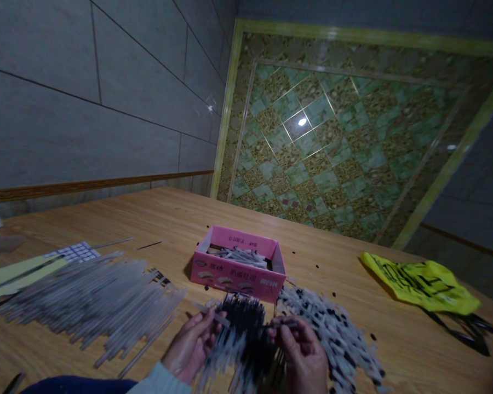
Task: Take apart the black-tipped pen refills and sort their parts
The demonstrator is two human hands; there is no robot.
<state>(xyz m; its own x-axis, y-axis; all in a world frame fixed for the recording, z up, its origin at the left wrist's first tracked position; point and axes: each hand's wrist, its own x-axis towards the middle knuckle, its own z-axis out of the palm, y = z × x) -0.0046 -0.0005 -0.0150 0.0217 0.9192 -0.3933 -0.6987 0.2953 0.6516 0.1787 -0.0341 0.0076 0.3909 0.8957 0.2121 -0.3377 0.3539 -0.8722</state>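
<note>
My left hand point(195, 342) is closed in a pinch on a thin translucent tube point(222, 318), which points to the right. Across from it, my right hand point(302, 353) pinches a small dark, thin piece point(280, 325); its exact kind is blurred. Below and between the hands lies a bundle of black-ended thin sticks point(242, 323), partly covered by the fingers. Just behind them stands an open pink box point(234, 276) with pale slim pieces point(244, 256) inside. Beside my right hand spreads a heap of short translucent pieces with black ends point(328, 323).
Long translucent tubes point(107, 301) lie in a wide layer at left, near a yellow-green sheet point(20, 276) and a checked piece point(74, 251). A yellow bag point(423, 284) with black handles rests at right. Small black bits dot the wooden table point(156, 210). Walls stand behind.
</note>
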